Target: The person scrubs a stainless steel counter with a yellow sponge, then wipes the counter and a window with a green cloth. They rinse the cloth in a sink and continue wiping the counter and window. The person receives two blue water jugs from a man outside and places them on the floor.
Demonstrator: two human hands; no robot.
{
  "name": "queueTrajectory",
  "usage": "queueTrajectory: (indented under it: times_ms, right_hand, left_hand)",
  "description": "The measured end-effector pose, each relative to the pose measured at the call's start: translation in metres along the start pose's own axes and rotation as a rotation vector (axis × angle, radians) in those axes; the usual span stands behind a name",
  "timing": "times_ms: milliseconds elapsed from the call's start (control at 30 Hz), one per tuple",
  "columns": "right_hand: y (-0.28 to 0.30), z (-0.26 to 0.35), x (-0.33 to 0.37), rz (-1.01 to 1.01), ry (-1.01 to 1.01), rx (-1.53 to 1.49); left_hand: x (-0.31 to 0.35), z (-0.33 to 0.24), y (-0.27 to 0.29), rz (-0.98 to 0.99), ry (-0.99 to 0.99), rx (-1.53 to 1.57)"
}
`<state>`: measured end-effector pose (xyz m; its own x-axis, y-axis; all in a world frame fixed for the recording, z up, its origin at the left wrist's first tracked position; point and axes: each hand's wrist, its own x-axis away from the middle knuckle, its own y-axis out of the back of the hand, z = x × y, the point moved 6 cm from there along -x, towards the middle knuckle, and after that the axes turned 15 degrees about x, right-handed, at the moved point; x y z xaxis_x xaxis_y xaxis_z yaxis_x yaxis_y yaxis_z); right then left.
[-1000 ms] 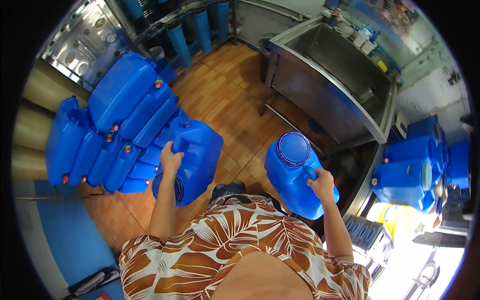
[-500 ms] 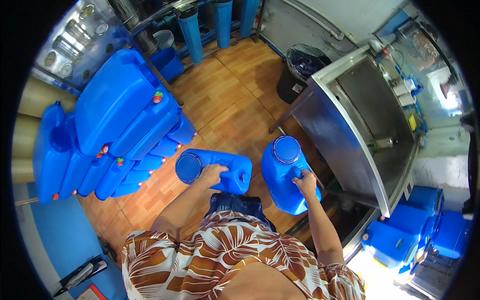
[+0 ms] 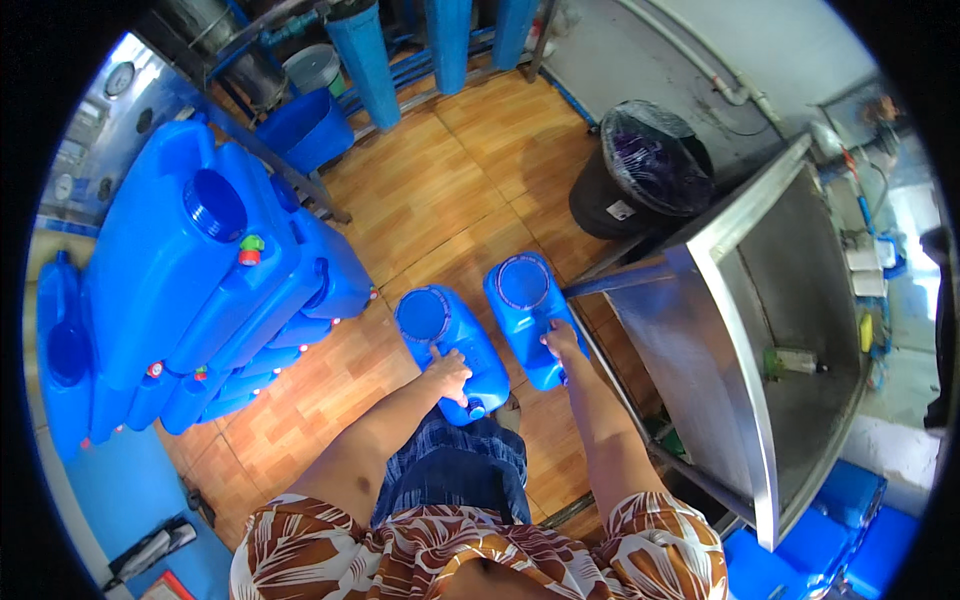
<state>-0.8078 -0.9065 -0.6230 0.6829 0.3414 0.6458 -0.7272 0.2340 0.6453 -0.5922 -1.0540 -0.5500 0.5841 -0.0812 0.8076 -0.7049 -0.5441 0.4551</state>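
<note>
Two blue plastic jerrycans with wide round blue caps are in front of my legs. My left hand (image 3: 450, 376) is wrapped round the handle of the left jerrycan (image 3: 486, 352), its index finger stretched toward the cap. The right jerrycan (image 3: 522, 318) hangs or stands a little farther off, gripped at its handle by my right hand (image 3: 560, 340). Both caps face up toward me, and a small gap parts the two cans. Whether their bases touch the floor I cannot tell.
More blue jerrycans (image 3: 150, 260) are stacked at the left. On the right stands a steel sink (image 3: 690, 350), with a black lined bin (image 3: 620, 190) behind it. Blue filter housings (image 3: 362, 60) and a blue tub (image 3: 305, 135) are at the back. Tiled floor (image 3: 440, 180) lies between.
The left jerrycan has turned from lying crosswise to pointing away from me and moved right. The right one has shifted left and away. Both hands keep their hold.
</note>
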Motion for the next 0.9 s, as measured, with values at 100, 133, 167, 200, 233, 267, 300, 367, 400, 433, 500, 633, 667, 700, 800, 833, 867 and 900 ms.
queueTrajectory:
  times_ms: [100, 133, 167, 200, 233, 267, 300, 367, 400, 433, 500, 633, 667, 700, 800, 833, 867, 900]
  right_hand:
    - [-0.023, 0.007, -0.048, 0.085, 0.080, -0.030]
    - [-0.027, 0.009, -0.060, 0.096, 0.076, 0.005]
    - [-0.029, 0.018, -0.069, 0.071, 0.158, 0.003]
    - [-0.028, 0.024, -0.074, 0.054, 0.202, 0.038]
    - [-0.027, 0.029, -0.076, 0.051, 0.190, 0.093]
    - [-0.023, 0.032, -0.073, 0.040, 0.168, 0.144]
    - [-0.022, 0.034, -0.067, 0.104, 0.121, 0.212]
    - [-0.015, 0.042, -0.038, 0.061, 0.118, 0.411]
    - [-0.011, 0.046, -0.019, 0.017, 0.128, 0.507]
    - [-0.010, 0.048, 0.000, 0.057, 0.151, 0.454]
    - [-0.007, 0.053, 0.053, -0.116, 0.286, 0.435]
    - [-0.021, 0.052, 0.169, -0.142, 0.612, 0.286]
    - [-0.028, 0.053, 0.194, -0.074, 0.673, 0.223]
    - [-0.029, 0.053, 0.223, -0.063, 0.812, 0.205]
    - [-0.046, 0.047, 0.274, 0.245, 0.957, 0.232]
    - [-0.048, 0.041, 0.283, 0.341, 0.963, 0.215]
    - [-0.054, 0.039, 0.283, 0.461, 0.939, 0.247]
    - [-0.052, 0.039, 0.280, 0.476, 0.931, 0.155]
  left_hand:
    - [-0.033, 0.001, -0.008, -0.015, -0.022, -0.063]
    - [-0.043, -0.001, -0.011, -0.037, -0.045, -0.068]
    - [-0.053, -0.003, -0.013, -0.059, -0.071, -0.072]
    - [-0.062, -0.008, -0.017, -0.074, -0.076, -0.090]
    - [-0.071, -0.013, -0.020, -0.107, -0.097, -0.095]
    - [-0.079, -0.017, -0.023, -0.114, -0.095, -0.060]
    - [-0.085, -0.022, -0.026, -0.148, -0.083, -0.046]
    - [-0.089, -0.030, -0.030, -0.202, -0.036, -0.014]
    - [-0.085, -0.034, -0.027, -0.290, -0.042, 0.016]
    - [-0.078, -0.039, -0.023, -0.399, -0.046, 0.034]
    - [-0.056, -0.039, -0.015, -0.522, 0.024, 0.145]
    - [0.009, -0.021, -0.027, -0.546, 0.273, 0.542]
    - [0.028, -0.013, -0.036, -0.564, 0.327, 0.638]
    - [0.043, -0.007, -0.050, -0.522, 0.343, 0.683]
    - [0.091, 0.012, -0.109, -0.511, 0.287, 0.673]
    - [0.111, 0.011, -0.138, -0.603, 0.236, 0.746]
    - [0.130, 0.015, -0.162, -0.689, 0.196, 0.786]
    - [0.158, 0.021, -0.188, -0.760, 0.136, 0.729]
